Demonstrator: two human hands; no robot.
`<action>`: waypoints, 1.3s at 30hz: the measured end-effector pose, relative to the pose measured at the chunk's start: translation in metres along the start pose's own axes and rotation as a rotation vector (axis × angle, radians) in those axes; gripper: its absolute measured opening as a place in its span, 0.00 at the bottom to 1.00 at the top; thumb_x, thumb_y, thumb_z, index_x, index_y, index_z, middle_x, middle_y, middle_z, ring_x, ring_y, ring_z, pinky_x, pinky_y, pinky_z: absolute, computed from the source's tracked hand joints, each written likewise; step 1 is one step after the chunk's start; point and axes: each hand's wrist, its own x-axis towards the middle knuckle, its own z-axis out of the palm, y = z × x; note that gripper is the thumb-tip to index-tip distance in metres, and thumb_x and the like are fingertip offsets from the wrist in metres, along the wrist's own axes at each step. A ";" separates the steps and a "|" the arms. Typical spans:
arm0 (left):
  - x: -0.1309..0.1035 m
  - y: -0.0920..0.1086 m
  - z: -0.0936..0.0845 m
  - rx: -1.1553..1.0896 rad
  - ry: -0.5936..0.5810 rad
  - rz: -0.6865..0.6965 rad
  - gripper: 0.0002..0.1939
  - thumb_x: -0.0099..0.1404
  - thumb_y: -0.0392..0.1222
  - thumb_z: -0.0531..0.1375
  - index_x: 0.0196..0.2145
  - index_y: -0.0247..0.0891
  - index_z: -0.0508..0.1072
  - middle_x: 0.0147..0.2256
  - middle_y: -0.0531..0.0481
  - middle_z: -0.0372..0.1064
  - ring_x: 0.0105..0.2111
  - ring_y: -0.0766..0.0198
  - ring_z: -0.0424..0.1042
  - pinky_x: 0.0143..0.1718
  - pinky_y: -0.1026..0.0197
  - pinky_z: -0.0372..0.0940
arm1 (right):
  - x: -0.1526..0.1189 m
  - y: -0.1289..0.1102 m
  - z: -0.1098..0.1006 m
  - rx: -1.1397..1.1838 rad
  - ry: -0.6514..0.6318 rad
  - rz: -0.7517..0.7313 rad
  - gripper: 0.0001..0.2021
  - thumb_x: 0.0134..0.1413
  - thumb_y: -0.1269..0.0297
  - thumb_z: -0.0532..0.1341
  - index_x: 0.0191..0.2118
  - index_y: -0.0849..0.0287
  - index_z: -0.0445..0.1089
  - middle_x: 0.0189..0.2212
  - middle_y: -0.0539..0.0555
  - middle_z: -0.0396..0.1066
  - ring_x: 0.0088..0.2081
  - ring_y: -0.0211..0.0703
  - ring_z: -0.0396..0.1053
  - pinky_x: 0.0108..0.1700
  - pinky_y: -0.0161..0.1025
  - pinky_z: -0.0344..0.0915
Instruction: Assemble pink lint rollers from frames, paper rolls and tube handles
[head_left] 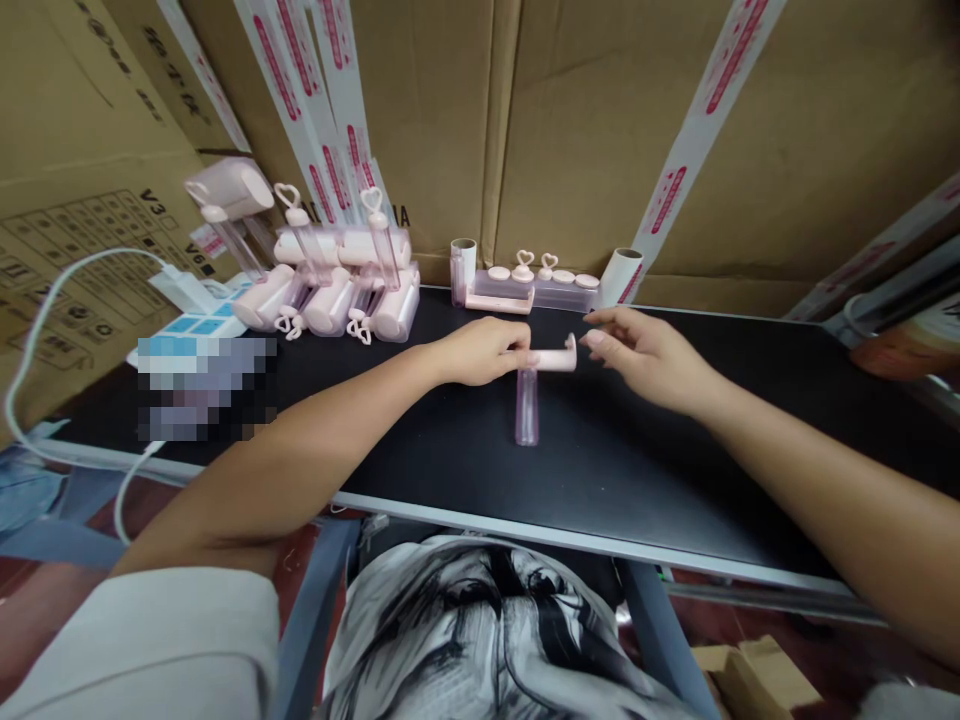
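Note:
My left hand grips the left end of a pale pink cylindrical piece held sideways above the black table. A small cap or flap stands up at its right end. Just below that piece is a clear, pinkish tube, lying on the table or held near it; its upper end meets the pink piece, and whether they are joined I cannot tell. My right hand is close to the right of the flap, its fingers apart and holding nothing I can see.
Several pink containers with heart-shaped loops are stacked at the back left. Behind my hands stand two white cardboard tubes and clear pinkish parts. A power strip with a white cable lies left. Cardboard boxes wall the back.

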 end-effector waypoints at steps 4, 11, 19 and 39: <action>0.001 0.005 0.001 0.002 0.205 -0.102 0.15 0.77 0.51 0.55 0.36 0.39 0.69 0.33 0.49 0.72 0.32 0.61 0.68 0.35 0.58 0.56 | -0.013 -0.015 0.017 0.292 -0.113 0.157 0.31 0.60 0.37 0.68 0.58 0.54 0.69 0.38 0.56 0.80 0.35 0.50 0.79 0.34 0.44 0.76; -0.003 0.017 0.000 -0.441 0.126 -0.055 0.27 0.62 0.48 0.72 0.53 0.40 0.66 0.40 0.48 0.76 0.36 0.60 0.76 0.38 0.56 0.69 | -0.015 -0.018 0.011 0.192 -0.324 -0.096 0.18 0.64 0.44 0.67 0.49 0.51 0.76 0.35 0.53 0.79 0.34 0.49 0.76 0.38 0.47 0.75; -0.012 0.044 -0.017 -1.102 -0.223 -0.117 0.31 0.65 0.71 0.65 0.47 0.39 0.72 0.34 0.43 0.80 0.32 0.55 0.81 0.34 0.54 0.74 | -0.019 -0.022 0.013 0.406 -0.157 -0.218 0.22 0.60 0.40 0.70 0.51 0.47 0.70 0.46 0.56 0.80 0.46 0.54 0.79 0.53 0.54 0.75; -0.002 0.029 -0.004 -0.751 0.090 -0.227 0.29 0.79 0.59 0.45 0.38 0.37 0.77 0.37 0.42 0.79 0.37 0.57 0.77 0.41 0.56 0.71 | 0.026 0.071 -0.058 -0.835 -0.038 0.101 0.15 0.55 0.49 0.68 0.40 0.56 0.79 0.34 0.63 0.80 0.37 0.63 0.77 0.42 0.58 0.74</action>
